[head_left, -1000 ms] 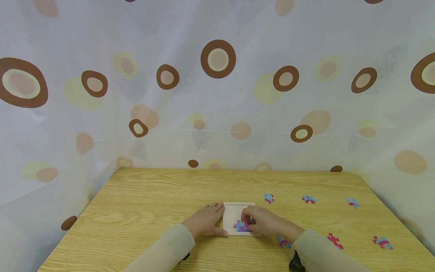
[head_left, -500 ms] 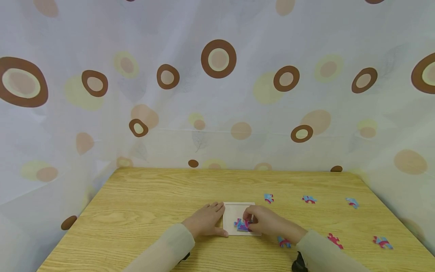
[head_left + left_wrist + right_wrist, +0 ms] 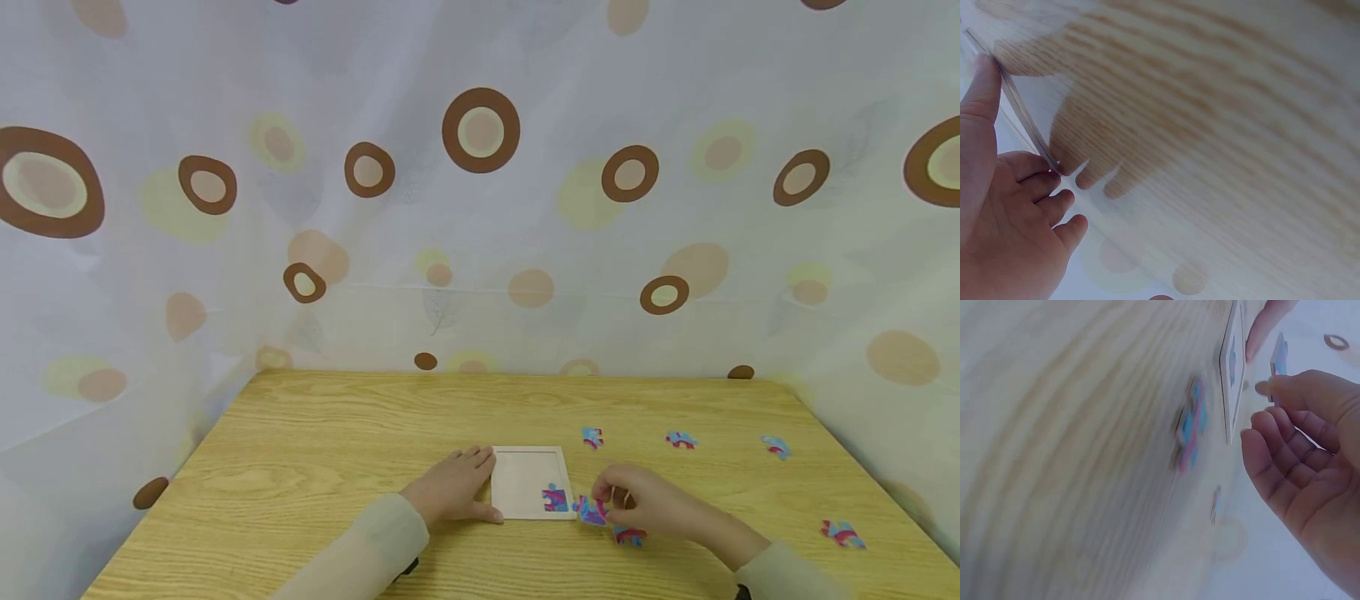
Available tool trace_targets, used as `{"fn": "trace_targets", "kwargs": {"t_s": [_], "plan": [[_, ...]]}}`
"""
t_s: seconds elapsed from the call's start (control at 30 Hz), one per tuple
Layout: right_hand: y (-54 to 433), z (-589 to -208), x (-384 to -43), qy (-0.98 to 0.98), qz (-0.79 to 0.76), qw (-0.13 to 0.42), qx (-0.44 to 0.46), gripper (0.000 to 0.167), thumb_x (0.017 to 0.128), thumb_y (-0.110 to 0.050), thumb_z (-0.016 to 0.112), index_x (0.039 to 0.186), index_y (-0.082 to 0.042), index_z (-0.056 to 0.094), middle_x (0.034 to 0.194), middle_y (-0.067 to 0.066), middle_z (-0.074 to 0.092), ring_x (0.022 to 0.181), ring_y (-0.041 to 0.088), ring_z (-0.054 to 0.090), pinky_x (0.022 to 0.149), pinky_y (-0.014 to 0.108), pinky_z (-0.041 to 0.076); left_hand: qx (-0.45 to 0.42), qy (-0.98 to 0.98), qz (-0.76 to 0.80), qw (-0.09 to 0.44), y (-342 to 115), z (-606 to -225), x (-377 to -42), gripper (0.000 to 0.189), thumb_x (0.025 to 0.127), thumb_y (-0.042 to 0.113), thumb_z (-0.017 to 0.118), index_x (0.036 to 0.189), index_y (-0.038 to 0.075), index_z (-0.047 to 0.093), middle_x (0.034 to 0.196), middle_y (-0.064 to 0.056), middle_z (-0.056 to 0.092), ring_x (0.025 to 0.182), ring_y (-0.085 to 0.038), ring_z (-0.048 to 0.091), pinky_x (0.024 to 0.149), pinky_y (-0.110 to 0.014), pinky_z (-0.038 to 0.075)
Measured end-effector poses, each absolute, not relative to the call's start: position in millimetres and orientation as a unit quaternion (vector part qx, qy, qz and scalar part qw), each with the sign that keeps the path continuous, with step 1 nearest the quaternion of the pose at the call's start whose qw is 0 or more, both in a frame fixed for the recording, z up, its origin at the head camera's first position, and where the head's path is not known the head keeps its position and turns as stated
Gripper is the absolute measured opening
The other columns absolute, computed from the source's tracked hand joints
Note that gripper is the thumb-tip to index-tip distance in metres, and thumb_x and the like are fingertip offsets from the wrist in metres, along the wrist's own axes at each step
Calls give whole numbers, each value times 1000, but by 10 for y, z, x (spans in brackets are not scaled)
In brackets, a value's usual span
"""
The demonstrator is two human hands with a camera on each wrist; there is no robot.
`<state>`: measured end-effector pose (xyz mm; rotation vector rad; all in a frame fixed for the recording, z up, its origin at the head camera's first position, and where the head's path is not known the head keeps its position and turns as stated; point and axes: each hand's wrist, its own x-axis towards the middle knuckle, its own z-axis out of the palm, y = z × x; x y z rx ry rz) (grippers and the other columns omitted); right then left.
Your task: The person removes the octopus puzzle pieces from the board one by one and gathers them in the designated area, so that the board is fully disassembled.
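My left hand [image 3: 459,485] rests along the left edge of a shallow wooden puzzle tray [image 3: 517,467], fingers straight, thumb near its lower left corner. In the left wrist view, thumb and fingers [image 3: 1041,184] touch the tray's side [image 3: 1025,119]. One pink and blue jigsaw piece [image 3: 555,499] lies in the tray's lower right corner. Just right of the tray, my right hand [image 3: 645,500] pinches a purple, blue and pink jigsaw piece [image 3: 590,511]. The right wrist view shows that held piece [image 3: 1281,357] above the table, between thumb and fingertips.
Below the right hand lies another jigsaw piece [image 3: 628,536]. More loose pieces sit at the back, a blue one [image 3: 592,437], a second [image 3: 681,439] and a third [image 3: 776,447]. One piece [image 3: 843,533] is at far right. A patterned sheet [image 3: 480,250] encloses the wooden table [image 3: 337,433].
My right hand has moved right, carrying the pinched jigsaw piece out of the tray. The piece in the tray's corner now shows. The red piece is now hidden by the right arm. My left hand stays.
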<state>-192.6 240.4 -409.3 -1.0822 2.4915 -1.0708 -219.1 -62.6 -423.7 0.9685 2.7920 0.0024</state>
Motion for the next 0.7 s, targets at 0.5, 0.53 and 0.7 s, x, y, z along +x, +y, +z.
{"fn": "trace_targets", "kwargs": {"t_s": [0.5,0.53,0.7], "plan": [[3366,-4134,-1383,797,-423,196,-384,26,81,16,52,92,-7,55,72,0,47,58,7,40,43,25,35,327,940,4,94,-640,-4267,-2215,87,82,63,49,144,5,30,148,-8,27,135,-21,22,108,-34,22],[3416,-4141,-1364,795,-423,193,-390,27,80,18,50,91,-7,54,71,1,46,57,7,39,42,26,34,327,940,6,95,-641,-4263,-2216,86,82,62,49,144,5,30,148,-8,27,135,-22,22,108,-34,22],[3646,-4227,-1311,786,-432,209,-391,23,83,15,51,88,-6,54,66,-1,44,58,-4,38,43,16,34,330,939,9,94,-644,-4254,-2221,86,83,62,49,144,4,30,148,-8,27,135,-22,22,108,-35,22]]}}
